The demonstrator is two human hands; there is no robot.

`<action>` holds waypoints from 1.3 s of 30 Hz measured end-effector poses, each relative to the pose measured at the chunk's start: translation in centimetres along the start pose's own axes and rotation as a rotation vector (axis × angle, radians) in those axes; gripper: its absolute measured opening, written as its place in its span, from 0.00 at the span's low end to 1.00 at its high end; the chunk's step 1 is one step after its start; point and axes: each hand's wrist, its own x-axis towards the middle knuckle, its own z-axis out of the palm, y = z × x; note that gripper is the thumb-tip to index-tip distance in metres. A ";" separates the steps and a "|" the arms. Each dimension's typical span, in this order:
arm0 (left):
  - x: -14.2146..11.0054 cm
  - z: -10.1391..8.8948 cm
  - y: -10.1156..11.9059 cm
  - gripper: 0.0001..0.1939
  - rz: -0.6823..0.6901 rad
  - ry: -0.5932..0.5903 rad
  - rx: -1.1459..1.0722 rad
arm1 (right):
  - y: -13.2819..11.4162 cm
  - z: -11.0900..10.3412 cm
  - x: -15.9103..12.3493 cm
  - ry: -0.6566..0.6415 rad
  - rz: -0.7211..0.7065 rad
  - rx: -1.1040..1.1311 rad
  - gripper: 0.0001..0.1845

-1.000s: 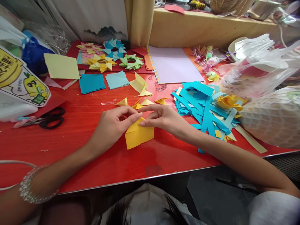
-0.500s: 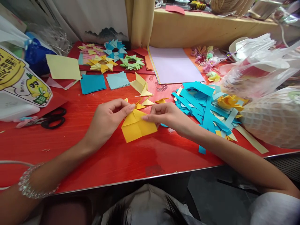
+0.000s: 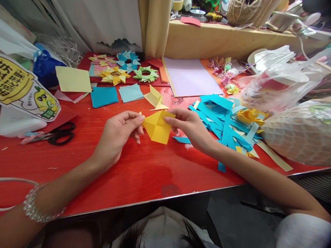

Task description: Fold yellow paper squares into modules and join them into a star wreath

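A creased sheet of yellow origami paper (image 3: pixel 159 130) is held up between both hands, over the red table. My left hand (image 3: pixel 122 132) pinches its left corner between thumb and fingers. At the upper right edge my right hand (image 3: pixel 187 125) grips it with the thumb in front. Just behind the sheet lies a pale yellow folded paper piece (image 3: pixel 155 98). Blue paper strips (image 3: pixel 223 119) are heaped to the right of my right hand.
Folded paper rings (image 3: pixel 146 74) lie at the back, behind blue paper squares (image 3: pixel 104 96) and light-blue squares (image 3: pixel 131 93). Black-handled scissors (image 3: pixel 61 133) rest at left near a printed bag (image 3: pixel 28 89). Lilac sheets (image 3: pixel 191 77) lie at the back; a netted bundle (image 3: pixel 300 134) stands at right.
The yellow paper has been turned and tilted, its lower edge rising and its right side swinging up. My right hand has moved slightly with it; both hands keep hold.
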 end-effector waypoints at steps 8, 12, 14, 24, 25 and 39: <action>-0.4 0.0 -0.3 0.08 0.044 -0.173 0.166 | -0.4 -0.2 -0.1 -0.001 0.001 0.014 0.12; -0.3 0.1 -0.3 0.09 -0.009 -0.147 0.083 | 0.1 -0.1 -0.6 0.057 -0.126 -0.106 0.14; -0.3 0.1 -0.1 0.09 -0.035 -0.178 0.088 | 0.3 0.0 -0.8 0.100 -0.237 -0.289 0.13; -0.4 0.0 -0.1 0.09 -0.014 -0.220 0.120 | -0.7 0.0 -1.0 -0.051 -0.134 -0.126 0.16; -0.4 0.0 0.0 0.08 -0.009 -0.215 0.136 | -0.7 0.0 -0.9 -0.052 -0.076 -0.045 0.16; -0.6 0.1 0.3 0.06 0.095 -0.178 0.314 | -0.6 -0.8 0.0 -0.245 0.270 0.319 0.14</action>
